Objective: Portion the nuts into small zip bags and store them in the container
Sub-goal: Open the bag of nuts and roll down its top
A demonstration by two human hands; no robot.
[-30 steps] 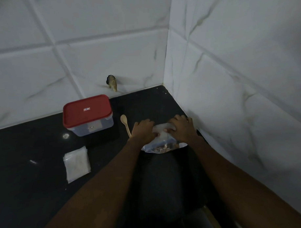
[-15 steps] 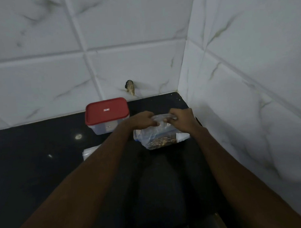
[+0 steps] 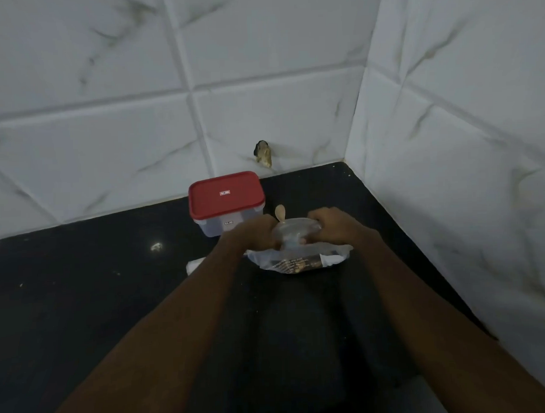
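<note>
A clear plastic bag of nuts (image 3: 297, 258) sits on the black counter (image 3: 83, 305) near the corner. My left hand (image 3: 255, 236) grips the left side of the bag's top and my right hand (image 3: 335, 227) grips the right side. Brown nuts show through the bottom of the bag. Behind the hands stands a clear container with a red lid (image 3: 225, 198), which is closed. A wooden spoon (image 3: 280, 213) pokes out behind the bag, its handle hidden. A stack of small zip bags (image 3: 195, 265) peeks out beside my left forearm.
White marble-look tiled walls (image 3: 448, 138) close the counter at the back and on the right. A small brownish fitting (image 3: 264, 154) sticks out of the back wall just above the counter.
The camera view shifted, so the container and the small zip bags sit more behind my left arm. Both hands lifted the top of the nut bag and pulled it apart.
</note>
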